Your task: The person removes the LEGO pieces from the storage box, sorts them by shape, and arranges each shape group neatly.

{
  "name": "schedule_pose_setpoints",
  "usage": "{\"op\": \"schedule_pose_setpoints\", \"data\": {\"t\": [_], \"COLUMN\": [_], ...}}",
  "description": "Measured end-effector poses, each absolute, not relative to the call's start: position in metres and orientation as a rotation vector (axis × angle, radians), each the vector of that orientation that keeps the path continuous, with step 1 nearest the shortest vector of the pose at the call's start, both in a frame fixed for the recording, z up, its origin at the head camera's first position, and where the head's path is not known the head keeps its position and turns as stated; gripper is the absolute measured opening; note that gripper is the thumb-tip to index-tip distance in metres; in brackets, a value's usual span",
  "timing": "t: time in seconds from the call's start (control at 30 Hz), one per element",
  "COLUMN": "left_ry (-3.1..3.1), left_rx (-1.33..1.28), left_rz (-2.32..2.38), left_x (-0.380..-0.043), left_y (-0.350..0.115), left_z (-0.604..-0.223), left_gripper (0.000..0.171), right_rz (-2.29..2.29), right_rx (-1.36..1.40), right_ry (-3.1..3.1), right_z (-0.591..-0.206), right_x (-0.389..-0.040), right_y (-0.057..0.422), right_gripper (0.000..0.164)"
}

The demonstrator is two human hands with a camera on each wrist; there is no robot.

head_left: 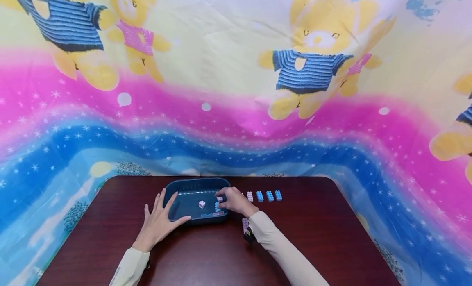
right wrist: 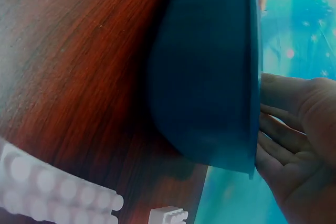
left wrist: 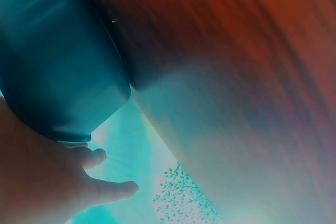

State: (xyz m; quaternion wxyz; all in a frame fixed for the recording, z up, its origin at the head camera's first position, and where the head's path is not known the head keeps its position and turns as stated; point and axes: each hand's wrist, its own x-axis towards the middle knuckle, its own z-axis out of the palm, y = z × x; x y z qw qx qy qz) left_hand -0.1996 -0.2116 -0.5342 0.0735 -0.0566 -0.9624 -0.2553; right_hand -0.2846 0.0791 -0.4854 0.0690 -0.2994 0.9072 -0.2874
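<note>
A dark teal tray (head_left: 191, 181) stands on the table. My left hand (head_left: 156, 224) spreads its straight fingers over the tray's left end, the thumb at the near rim. Inside the tray's right end, my right hand (head_left: 234, 200) pinches a pink toy building brick (head_left: 220, 198) between thumb and fingers. In the right wrist view its fingertips are hidden behind the tray wall (right wrist: 210, 77). A pale pink brick (head_left: 201, 204) lies on the tray floor, and a blue brick (head_left: 216, 206) sits just below the right fingers. Blue and pink shapes show along the near wall.
Right of the tray runs a row with a pink brick (head_left: 249, 196) and blue bricks (head_left: 270, 195). A purple brick (head_left: 245, 224) lies nearer, partly covered by the right wrist. A printed cloth (head_left: 236, 150) hangs behind the brown table (head_left: 295, 228).
</note>
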Motion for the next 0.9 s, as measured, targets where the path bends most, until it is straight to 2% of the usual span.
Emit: {"op": "schedule_pose_setpoints", "data": {"t": [0.4, 0.6, 0.9], "left_ry": [-2.905, -2.890, -2.883], "left_rx": [-0.168, -0.172, -0.176], "left_rz": [-0.769, -0.765, -0.762], "left_x": [-0.199, -0.200, -0.201], "left_y": [-0.210, -0.210, -0.210], "left_z": [-0.532, -0.532, -0.533], "left_gripper": [0.109, 0.108, 0.108], "right_rz": [-0.458, -0.380, -0.302], "right_rx": [-1.022, -1.006, -1.011], "right_ry": [2.782, 2.831, 2.891], "right_z": [-0.488, -0.491, -0.496], "right_x": [-0.284, -0.285, -0.283], "right_y": [0.066, 0.062, 0.060], "right_gripper": [0.032, 0.033, 0.022]}}
